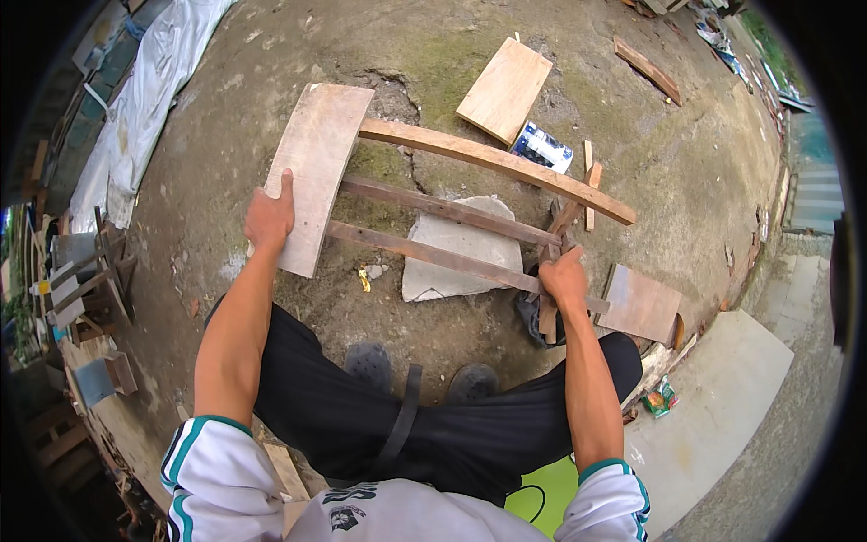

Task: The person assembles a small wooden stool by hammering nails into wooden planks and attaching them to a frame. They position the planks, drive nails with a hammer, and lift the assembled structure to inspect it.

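A wooden frame lies slanted across the view: a pale plywood panel at its left end, with three long slats running right from it. My left hand grips the panel's left edge, thumb on top and fingers hidden underneath. The far slat is lighter brown; the middle slat and near slat are darker. My right hand is closed around the wood where the near slat meets a short crosspiece. Its grip partly hides that joint.
Under the slats lies a broken concrete slab. Beyond are a plywood board, a blue-and-white can and a loose wood strip. Another plywood piece and a large pale sheet lie right. White sheeting runs along the left.
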Available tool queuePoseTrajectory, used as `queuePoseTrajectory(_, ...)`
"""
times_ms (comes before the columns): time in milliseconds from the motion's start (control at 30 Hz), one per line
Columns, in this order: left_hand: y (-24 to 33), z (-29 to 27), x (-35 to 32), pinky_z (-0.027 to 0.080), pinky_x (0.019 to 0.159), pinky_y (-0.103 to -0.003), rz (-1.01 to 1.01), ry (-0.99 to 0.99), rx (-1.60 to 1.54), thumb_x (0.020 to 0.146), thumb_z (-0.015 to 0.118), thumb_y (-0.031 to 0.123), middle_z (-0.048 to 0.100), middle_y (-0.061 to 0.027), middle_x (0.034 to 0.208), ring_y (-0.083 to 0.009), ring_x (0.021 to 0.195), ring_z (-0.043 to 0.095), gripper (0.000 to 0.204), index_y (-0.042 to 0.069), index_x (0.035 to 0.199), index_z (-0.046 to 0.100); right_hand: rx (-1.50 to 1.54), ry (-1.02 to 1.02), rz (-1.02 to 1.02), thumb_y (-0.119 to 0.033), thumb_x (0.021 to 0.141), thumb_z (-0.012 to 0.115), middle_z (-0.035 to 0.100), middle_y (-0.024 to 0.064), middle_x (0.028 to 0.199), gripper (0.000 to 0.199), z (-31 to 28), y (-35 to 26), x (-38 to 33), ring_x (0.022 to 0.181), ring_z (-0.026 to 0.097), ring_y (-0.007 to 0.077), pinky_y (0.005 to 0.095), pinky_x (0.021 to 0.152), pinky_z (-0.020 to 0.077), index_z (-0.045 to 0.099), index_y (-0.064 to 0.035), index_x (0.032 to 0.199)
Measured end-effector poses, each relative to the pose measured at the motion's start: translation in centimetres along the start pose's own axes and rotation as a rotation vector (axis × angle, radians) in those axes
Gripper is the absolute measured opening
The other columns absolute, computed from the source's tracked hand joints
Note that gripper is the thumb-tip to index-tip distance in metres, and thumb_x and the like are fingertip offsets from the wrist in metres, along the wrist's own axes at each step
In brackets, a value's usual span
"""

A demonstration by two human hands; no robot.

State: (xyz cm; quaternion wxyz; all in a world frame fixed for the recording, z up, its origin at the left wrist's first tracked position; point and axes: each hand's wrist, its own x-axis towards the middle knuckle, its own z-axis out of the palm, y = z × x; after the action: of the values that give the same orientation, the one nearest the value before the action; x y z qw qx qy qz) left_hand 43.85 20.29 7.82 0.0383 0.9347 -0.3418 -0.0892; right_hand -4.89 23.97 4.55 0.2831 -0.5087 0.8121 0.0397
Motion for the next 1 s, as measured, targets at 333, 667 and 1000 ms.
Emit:
queuePoseTrajectory(333,0.1,0.0,-0.2,0.045,0.098,-0.051,-0.005,-0.011,0.022,0.086,0.038,0.081,0.065,-0.026,0.119,-0.0413,0.115,0.061,0.093,-0.001,0.125,0.058,-0.096,-0.025,0.006,-0.028,0.082,0.06,0.067,0.0331,0.103,0.085,0.4,0.8,0.7,0.097,0.066,0.0459,0.0515,0.085,0.0515,0.022,0.0186,0.142)
queuePoseTrajectory(667,-0.1,-0.3,0.2,0.045,0.098,-0.051,-0.021,-0.027,0.018,0.086,0.037,0.081,0.065,-0.0246,0.121,-0.0404,0.116,0.061,0.093,0.0,0.127,0.057,-0.128,-0.021,-0.002,-0.027,0.08,0.059,0.067,0.0328,0.106,0.086,0.2,0.2,0.4,0.099,0.066,0.0458,0.0515,0.086,0.0511,0.023,0.0148,0.145)
queuePoseTrajectory(1000,0.4,-0.7,-0.2,0.045,0.098,-0.051,-0.005,-0.052,0.014,0.086,0.038,0.08,0.064,-0.0255,0.122,-0.0406,0.117,0.06,0.095,-0.002,0.13,0.056,-0.105,-0.02,-0.02,-0.032,0.08,0.059,0.067,0.0309,0.108,0.079,0.4,1.6,1.5,0.103,0.065,0.0453,0.0514,0.089,0.0506,0.033,0.0112,0.141)
